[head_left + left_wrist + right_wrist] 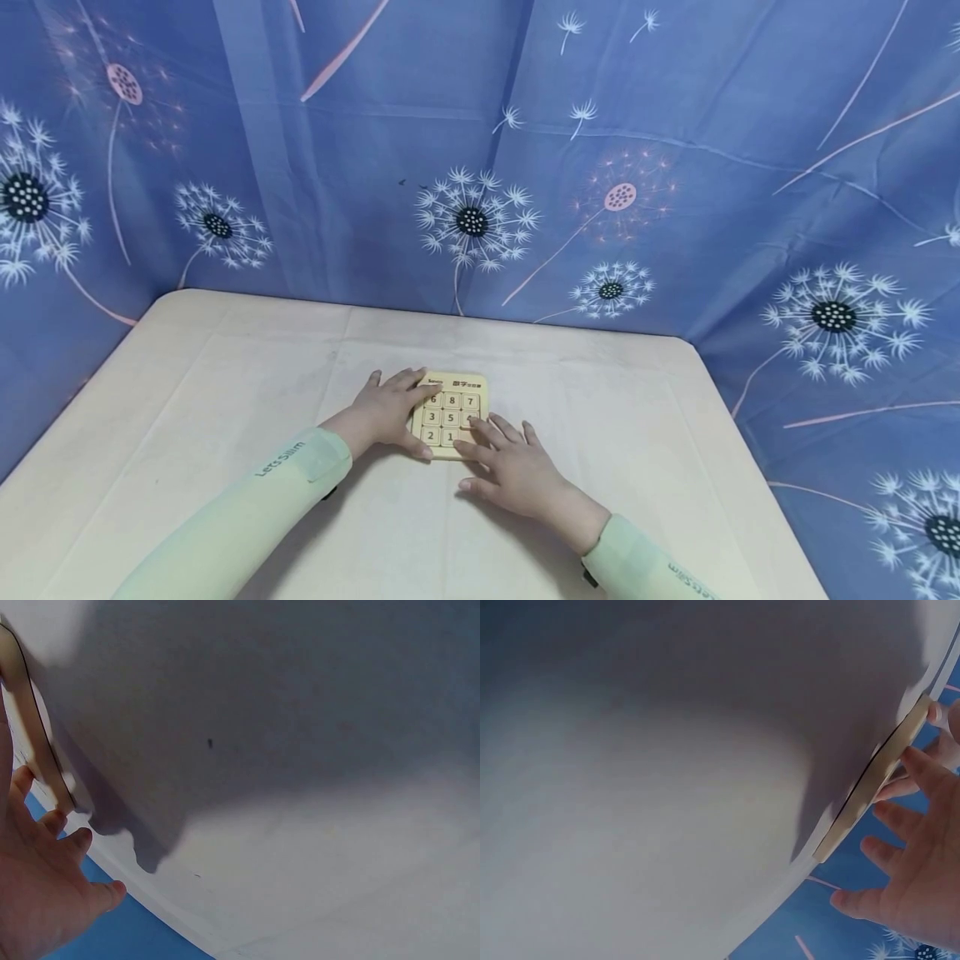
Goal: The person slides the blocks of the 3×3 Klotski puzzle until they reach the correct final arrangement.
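Note:
A pale yellow number slide puzzle (442, 417) lies flat near the middle of the table, with square tiles in a three-by-three grid. Its rows show 6 8 7, then 3 5 and a partly covered tile, then 2 1 with the last cell under a finger. My left hand (386, 410) holds its left side, thumb by the lower left corner and index finger across the upper left part. Fingers of my right hand (517, 471) reach over the lower right part, extended, with fingertips on the tiles; the thumb stays off the board. In the right wrist view the puzzle's edge (874, 780) appears beside the right fingers.
A cream cloth covers the table (247, 367), whose rounded far corners meet a blue curtain (360, 167) with dandelion prints. The curtain also runs along the left and right sides. Light green sleeves (232, 517) cover both forearms.

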`<state>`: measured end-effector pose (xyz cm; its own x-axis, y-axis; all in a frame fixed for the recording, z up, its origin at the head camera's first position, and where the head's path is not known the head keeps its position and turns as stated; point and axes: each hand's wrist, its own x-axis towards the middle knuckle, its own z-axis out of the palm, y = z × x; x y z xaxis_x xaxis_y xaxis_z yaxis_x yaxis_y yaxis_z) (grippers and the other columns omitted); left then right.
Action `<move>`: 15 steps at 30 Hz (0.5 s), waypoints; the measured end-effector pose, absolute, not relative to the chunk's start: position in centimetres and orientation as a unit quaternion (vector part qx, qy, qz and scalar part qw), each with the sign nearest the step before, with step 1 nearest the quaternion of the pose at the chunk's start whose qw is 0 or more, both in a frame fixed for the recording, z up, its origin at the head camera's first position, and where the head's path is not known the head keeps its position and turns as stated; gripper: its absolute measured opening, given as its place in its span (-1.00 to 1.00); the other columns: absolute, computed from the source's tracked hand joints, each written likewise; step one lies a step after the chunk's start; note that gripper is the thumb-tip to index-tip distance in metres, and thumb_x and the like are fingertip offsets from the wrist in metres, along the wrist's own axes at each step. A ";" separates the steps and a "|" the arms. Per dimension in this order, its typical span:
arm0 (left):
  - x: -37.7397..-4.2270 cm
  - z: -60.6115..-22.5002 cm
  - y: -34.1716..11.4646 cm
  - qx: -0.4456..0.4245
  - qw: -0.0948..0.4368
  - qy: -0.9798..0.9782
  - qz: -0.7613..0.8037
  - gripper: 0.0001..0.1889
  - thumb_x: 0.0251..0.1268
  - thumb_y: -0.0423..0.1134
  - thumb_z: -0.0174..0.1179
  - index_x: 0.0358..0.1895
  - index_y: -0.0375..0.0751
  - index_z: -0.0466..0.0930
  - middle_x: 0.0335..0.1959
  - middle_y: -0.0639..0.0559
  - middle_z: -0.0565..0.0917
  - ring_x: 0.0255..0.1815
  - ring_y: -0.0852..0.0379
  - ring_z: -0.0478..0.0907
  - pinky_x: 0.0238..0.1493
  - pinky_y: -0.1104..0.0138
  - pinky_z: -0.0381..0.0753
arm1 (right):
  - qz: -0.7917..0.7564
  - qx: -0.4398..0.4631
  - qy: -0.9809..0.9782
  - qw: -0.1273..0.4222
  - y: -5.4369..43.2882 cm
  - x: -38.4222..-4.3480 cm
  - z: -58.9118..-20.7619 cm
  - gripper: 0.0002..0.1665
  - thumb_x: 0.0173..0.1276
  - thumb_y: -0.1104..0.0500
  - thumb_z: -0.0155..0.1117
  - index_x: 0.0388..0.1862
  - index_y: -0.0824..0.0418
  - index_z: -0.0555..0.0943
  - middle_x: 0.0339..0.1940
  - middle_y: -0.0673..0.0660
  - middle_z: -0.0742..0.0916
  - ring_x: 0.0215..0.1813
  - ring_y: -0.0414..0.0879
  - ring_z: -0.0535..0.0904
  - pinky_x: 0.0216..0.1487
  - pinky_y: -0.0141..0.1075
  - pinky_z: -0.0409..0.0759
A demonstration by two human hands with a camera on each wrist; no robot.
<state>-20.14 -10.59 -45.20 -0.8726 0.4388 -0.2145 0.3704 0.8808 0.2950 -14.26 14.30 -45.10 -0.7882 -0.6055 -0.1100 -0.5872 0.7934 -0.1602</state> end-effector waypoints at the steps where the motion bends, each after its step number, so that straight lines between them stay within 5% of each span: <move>1: -20.2 -45.2 -10.6 0.210 0.139 0.960 0.123 0.19 -0.20 0.38 0.53 0.60 0.06 0.23 0.68 -0.18 0.12 0.69 -0.25 0.09 0.62 -0.37 0.00 | -0.059 -0.316 0.944 0.078 14.3 -14.3 -45.1 -0.31 0.45 -0.36 0.14 0.46 -0.14 0.50 0.63 0.12 0.39 0.63 0.27 0.27 0.47 0.50 0.26; 15: -20.4 -45.4 -10.6 0.210 0.146 0.959 0.123 0.20 -0.20 0.40 0.52 0.61 0.08 0.21 0.69 -0.16 0.10 0.70 -0.24 0.08 0.62 -0.37 -0.01 | -0.069 -0.314 0.943 0.085 14.4 -14.2 -44.9 -0.32 0.45 -0.33 0.17 0.46 -0.13 0.51 0.62 0.13 0.41 0.63 0.27 0.28 0.47 0.50 0.25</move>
